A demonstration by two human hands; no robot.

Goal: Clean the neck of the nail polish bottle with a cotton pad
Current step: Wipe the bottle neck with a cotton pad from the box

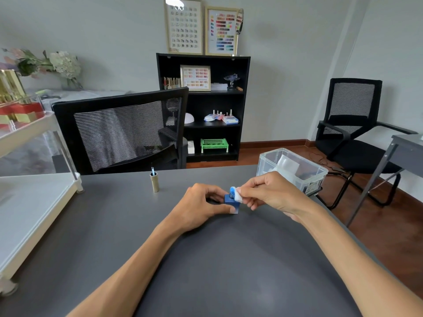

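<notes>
On the grey desk (229, 259), left hand (199, 208) grips bottle (231, 200), right hand (272, 191) pinches pad (239, 195)

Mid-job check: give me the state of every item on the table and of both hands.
Nail polish bottle: upright on the table, uncapped.
Cotton pad: folded, pressed against the bottle's neck.
Cap with brush: standing apart, brush up.
Clear bin: lidless.
Left hand: grip steadying the bottle.
Right hand: pinching the pad.

Bottle neck (232, 193) mostly behind cotton pad (239, 196) and fingers (246, 191)
</notes>
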